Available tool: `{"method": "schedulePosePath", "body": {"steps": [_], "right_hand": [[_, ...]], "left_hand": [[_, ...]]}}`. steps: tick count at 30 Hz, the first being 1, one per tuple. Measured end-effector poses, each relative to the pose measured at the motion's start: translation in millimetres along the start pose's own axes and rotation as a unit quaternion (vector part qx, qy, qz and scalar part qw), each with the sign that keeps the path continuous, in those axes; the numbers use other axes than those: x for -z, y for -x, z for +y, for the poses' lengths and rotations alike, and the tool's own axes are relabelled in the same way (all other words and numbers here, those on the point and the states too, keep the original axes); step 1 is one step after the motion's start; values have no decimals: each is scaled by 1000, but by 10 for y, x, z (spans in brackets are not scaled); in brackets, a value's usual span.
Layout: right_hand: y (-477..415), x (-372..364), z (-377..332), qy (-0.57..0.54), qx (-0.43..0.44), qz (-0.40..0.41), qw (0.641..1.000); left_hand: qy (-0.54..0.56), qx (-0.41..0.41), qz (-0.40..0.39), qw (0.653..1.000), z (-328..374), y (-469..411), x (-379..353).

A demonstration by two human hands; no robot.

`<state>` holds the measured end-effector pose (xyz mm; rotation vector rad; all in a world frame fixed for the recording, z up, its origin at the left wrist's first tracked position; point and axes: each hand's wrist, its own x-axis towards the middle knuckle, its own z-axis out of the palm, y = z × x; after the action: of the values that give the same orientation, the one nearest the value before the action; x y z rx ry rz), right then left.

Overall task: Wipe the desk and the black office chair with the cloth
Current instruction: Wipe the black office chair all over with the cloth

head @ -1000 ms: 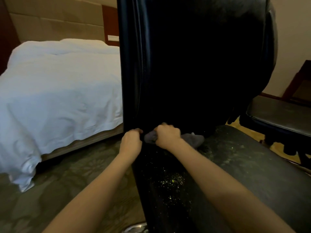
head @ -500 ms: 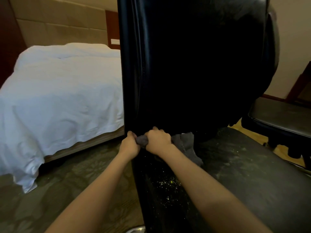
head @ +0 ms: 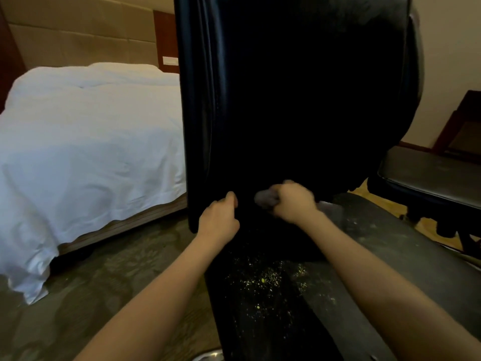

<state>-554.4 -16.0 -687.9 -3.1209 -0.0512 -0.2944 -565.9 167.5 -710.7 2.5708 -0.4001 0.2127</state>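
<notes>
The black office chair (head: 299, 95) fills the middle of the view, its tall backrest upright and its dusty seat (head: 390, 256) running toward me, speckled with yellow crumbs. My right hand (head: 294, 201) grips a bunched grey cloth (head: 265, 199) and presses it into the crease where backrest meets seat; the hand is motion-blurred. My left hand (head: 218, 220) curls round the lower left edge of the backrest. The desk is not in view.
A bed with a white duvet (head: 86, 142) stands at the left, over patterned carpet (head: 86, 287). A second black seat (head: 432, 175) sits at the right, with dark wooden furniture (head: 463, 126) behind it against the wall.
My right hand slid the cloth left along the crease and then back right, away from my left hand. The cloth's trailing end is now mostly hidden behind my wrist.
</notes>
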Motion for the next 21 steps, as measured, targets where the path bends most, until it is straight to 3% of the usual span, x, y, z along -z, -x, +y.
{"method": "schedulePosePath", "body": {"steps": [3,8,15,18,21], "right_hand": [[51,-235,-239,29,100,-7,995],[-127,-253,158,39,13,-1,999],[-249,-105,908,-14,-158,9,987],[-242,-23,1027,-34,-169,50,984],[-170,-47,954,-79,-103,86,988]], "left_hand": [[3,-11,-35,999,112,-91,-31],[-130,-43,-77,988,113,-142,-117],[-75,-52,-99,991,211,-276,-71],[-60,-67,-104,991,356,-353,-125],[-60,-78,-111,989,518,-453,-262]]}}
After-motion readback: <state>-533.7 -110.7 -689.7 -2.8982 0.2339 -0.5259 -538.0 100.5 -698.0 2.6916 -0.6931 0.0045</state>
